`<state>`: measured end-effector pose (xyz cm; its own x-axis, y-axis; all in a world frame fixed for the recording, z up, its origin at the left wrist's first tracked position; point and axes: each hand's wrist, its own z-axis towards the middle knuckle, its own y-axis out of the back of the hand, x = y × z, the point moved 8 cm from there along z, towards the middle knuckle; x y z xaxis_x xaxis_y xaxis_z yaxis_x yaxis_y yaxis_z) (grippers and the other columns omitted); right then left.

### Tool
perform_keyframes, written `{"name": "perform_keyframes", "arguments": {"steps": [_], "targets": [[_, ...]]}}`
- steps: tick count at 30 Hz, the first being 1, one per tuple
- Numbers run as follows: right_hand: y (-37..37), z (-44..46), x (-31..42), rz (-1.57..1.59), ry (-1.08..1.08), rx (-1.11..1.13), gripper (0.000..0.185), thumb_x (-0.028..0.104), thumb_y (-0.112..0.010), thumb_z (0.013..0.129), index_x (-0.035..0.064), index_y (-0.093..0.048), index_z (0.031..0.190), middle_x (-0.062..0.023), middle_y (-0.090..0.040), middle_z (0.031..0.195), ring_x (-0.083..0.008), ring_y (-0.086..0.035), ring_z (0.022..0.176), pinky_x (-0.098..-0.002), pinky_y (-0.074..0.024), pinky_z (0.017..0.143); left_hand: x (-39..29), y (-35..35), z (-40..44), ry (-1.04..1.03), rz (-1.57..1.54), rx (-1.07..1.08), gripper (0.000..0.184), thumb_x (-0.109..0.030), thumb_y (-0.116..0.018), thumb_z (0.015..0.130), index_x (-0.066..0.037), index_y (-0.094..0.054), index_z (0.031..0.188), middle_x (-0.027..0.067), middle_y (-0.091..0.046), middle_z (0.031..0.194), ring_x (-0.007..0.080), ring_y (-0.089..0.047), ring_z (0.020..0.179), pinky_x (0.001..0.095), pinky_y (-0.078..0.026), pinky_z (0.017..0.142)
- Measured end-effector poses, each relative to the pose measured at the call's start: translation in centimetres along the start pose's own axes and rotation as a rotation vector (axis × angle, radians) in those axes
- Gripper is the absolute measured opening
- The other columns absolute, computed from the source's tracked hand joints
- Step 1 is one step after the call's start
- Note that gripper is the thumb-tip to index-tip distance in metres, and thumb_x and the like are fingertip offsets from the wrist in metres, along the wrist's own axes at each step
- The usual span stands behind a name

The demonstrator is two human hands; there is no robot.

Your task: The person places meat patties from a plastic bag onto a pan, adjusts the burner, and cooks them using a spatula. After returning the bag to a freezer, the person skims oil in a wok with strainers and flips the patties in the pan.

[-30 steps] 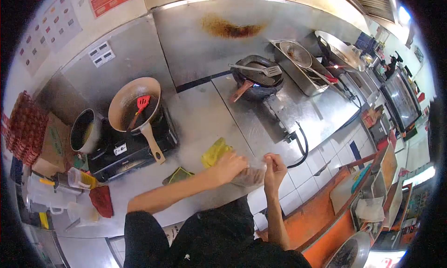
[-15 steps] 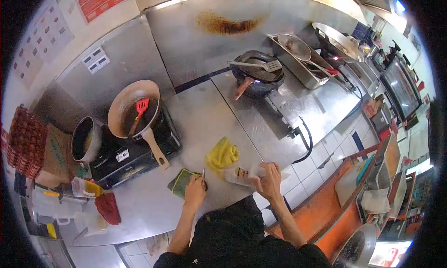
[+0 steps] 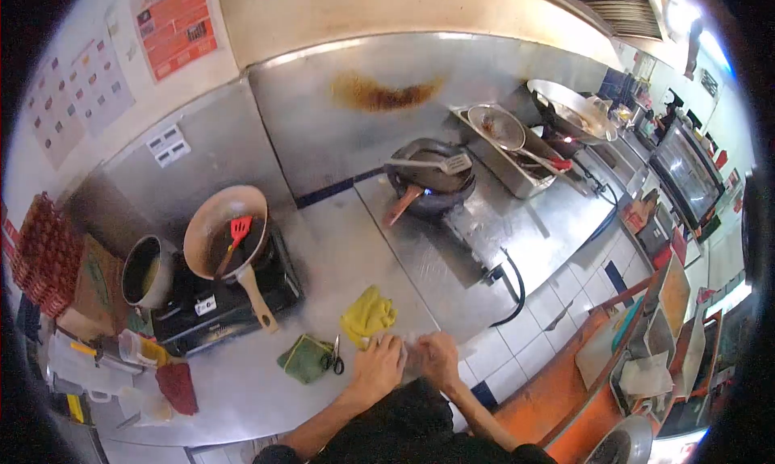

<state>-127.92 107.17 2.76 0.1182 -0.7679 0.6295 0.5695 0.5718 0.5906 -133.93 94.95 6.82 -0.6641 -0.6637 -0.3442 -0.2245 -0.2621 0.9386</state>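
Note:
Close together at the counter's front edge, both hands hold a clear plastic bag (image 3: 413, 357), mostly hidden between them. My left hand (image 3: 379, 369) has its fingers bent over the bag's left side. Closed on the right side of it is my right hand (image 3: 438, 361). A crumpled yellow cloth (image 3: 368, 312) lies just beyond my left hand. To the left, black-handled scissors (image 3: 333, 361) rest at the edge of a folded green cloth (image 3: 304, 359).
A pan (image 3: 228, 226) with a red spatula (image 3: 236, 238) sits on a black stove (image 3: 218, 309), beside a pot (image 3: 148, 272). A dark wok (image 3: 432, 181) and metal tray (image 3: 525, 181) stand farther back. A dark red cloth (image 3: 177, 387) lies left.
My left hand let go of the scissors, which now lie by the green cloth, and moved right to the bag. My right hand moved in closer. The view has tilted up.

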Motion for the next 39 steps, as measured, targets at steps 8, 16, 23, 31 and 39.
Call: {"name": "perform_keyframes", "arguments": {"steps": [8, 16, 23, 31, 39], "targets": [[0.5, 1.4, 0.2, 0.153, 0.073, 0.133, 0.014, 0.004, -0.069, 0.073, 0.0091, -0.062, 0.084, -0.0079, -0.061, 0.08, -0.0296, -0.059, 0.076, -0.039, -0.0429, 0.068, 0.2, -3.1, 1.5, 0.045, 0.13, 0.319, 0.028, -0.024, -0.058, 0.084, -0.007, -0.06, 0.107, 0.0144, -0.064, 0.102, 0.0348, -0.065, 0.089, 0.0476, -0.052, 0.072], [2.9, 4.9, 0.8, 0.199, 0.109, 0.306, 0.015, 0.01, -0.064, 0.079, 0.0077, -0.06, 0.093, -0.0096, -0.061, 0.082, -0.031, -0.06, 0.082, -0.0399, -0.0457, 0.074, 0.3, -2.0, 3.4, 0.344, 0.093, -0.045, 0.019, -0.022, -0.06, 0.082, -0.007, -0.063, 0.094, 0.0129, -0.067, 0.086, 0.0345, -0.066, 0.078, 0.0465, -0.052, 0.066], [-0.5, 1.4, -1.2, 0.252, 0.247, 0.494, 0.028, 0.012, -0.058, 0.081, 0.006, -0.054, 0.108, -0.0138, -0.061, 0.094, -0.033, -0.063, 0.086, -0.0462, -0.0484, 0.077, 0.1, -5.0, 1.4, 0.289, 0.354, 0.173, 0.034, -0.029, -0.066, 0.078, -0.007, -0.061, 0.104, 0.018, -0.067, 0.096, 0.038, -0.065, 0.085, 0.05, -0.051, 0.073], [-2.1, 3.5, -3.8, 0.217, 0.092, 0.758, 0.047, 0.013, -0.057, 0.082, 0.0101, -0.048, 0.129, -0.0164, -0.062, 0.11, -0.0357, -0.064, 0.096, -0.0451, -0.0531, 0.078, 1.8, -5.6, 3.4, 0.481, 0.185, 0.367, 0.046, -0.037, -0.061, 0.082, -0.004, -0.055, 0.113, 0.0188, -0.068, 0.094, 0.0386, -0.065, 0.087, 0.0519, -0.049, 0.079], [-6.2, 0.2, -2.8, 0.279, 0.272, 0.777, 0.051, 0.015, -0.049, 0.087, 0.01, -0.039, 0.137, -0.0191, -0.06, 0.114, -0.0363, -0.064, 0.091, -0.0475, -0.0538, 0.072, 4.8, -8.4, 1.7, 0.189, -0.016, 0.312, 0.031, -0.021, -0.058, 0.087, -0.003, -0.06, 0.113, 0.0214, -0.065, 0.095, 0.0387, -0.063, 0.084, 0.0464, -0.048, 0.07]]}}
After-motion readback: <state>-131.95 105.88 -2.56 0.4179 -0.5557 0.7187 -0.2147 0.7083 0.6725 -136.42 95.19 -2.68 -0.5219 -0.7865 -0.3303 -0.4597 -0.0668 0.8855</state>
